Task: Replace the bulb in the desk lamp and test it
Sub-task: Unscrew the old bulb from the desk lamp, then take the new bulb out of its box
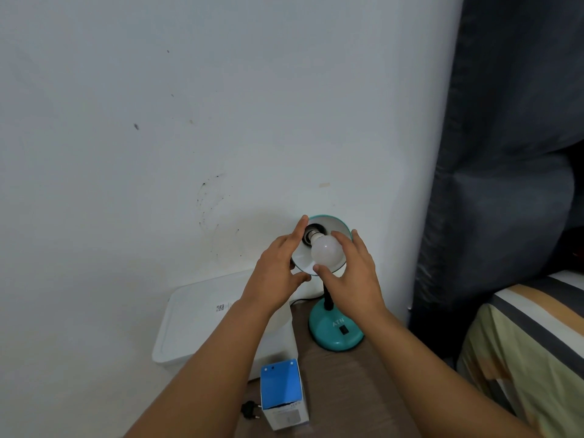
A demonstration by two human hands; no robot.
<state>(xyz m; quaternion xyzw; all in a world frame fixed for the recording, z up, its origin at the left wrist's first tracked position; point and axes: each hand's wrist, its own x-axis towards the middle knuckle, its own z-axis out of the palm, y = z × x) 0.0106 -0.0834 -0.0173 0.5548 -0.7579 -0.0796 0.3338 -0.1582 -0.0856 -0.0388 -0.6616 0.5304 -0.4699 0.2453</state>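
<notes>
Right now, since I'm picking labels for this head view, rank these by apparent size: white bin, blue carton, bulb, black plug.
1. white bin, clearly largest
2. blue carton, though it sits nearer the camera than the bulb, so its real lead is unsure
3. bulb
4. black plug, clearly smallest

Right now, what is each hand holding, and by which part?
Right hand grips the bulb by its white globe, thumb underneath. Left hand braces the lamp shade at its left rim, fingers straight.

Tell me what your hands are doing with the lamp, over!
Left hand rests against shade. Right hand grips bulb, base at socket. Plug lies loose on table. Nothing in the way.
</notes>
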